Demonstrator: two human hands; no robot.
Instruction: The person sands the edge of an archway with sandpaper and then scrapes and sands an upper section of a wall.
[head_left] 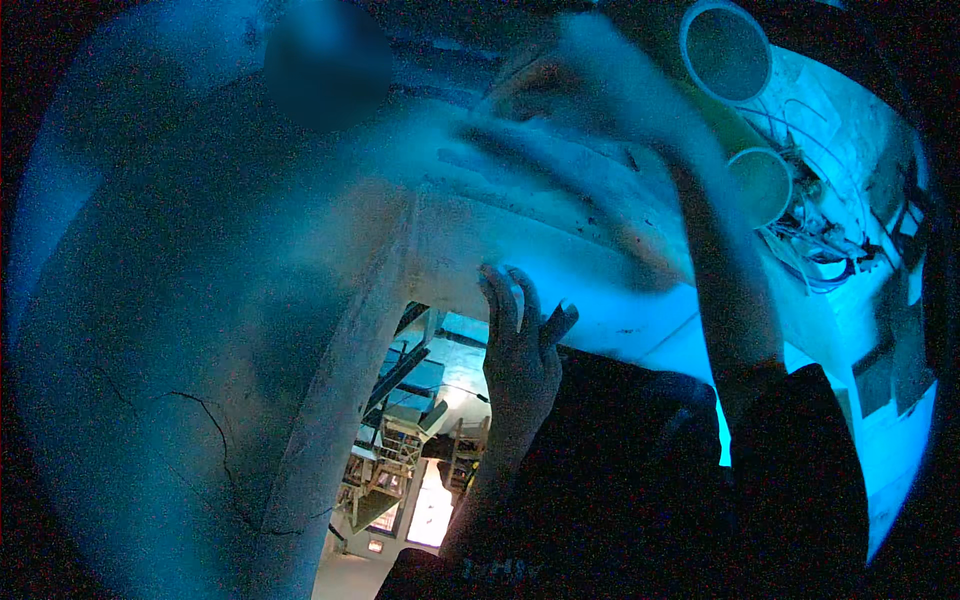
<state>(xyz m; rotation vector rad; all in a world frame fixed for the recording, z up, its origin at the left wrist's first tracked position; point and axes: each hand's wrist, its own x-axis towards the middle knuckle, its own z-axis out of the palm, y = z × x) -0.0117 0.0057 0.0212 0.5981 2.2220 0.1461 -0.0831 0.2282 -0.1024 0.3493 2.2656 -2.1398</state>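
Note:
Bluish light and grain make much of the picture hard to read. My left hand (pixel 522 335) is raised against the lower edge of a pale, smooth panel (pixel 450 225), its fingers stretched upward and its thumb apart. I see nothing in its grasp. My right arm reaches high, and my right hand (pixel 575 75) is smeared by motion near the dark upper part of the panel. A long dark blurred streak (pixel 560 175) slants below it; I cannot make out whether that is a thing or a shadow. The fingers of my right hand do not show clearly.
Two round tube ends (pixel 728 52) stick out at the upper right, above a tangle of thin wires (pixel 815 250). A large pale wall (pixel 200 400) with thin cracks fills the left. Through a gap beyond my left hand show wooden racks (pixel 400 450) and a bright doorway (pixel 432 505).

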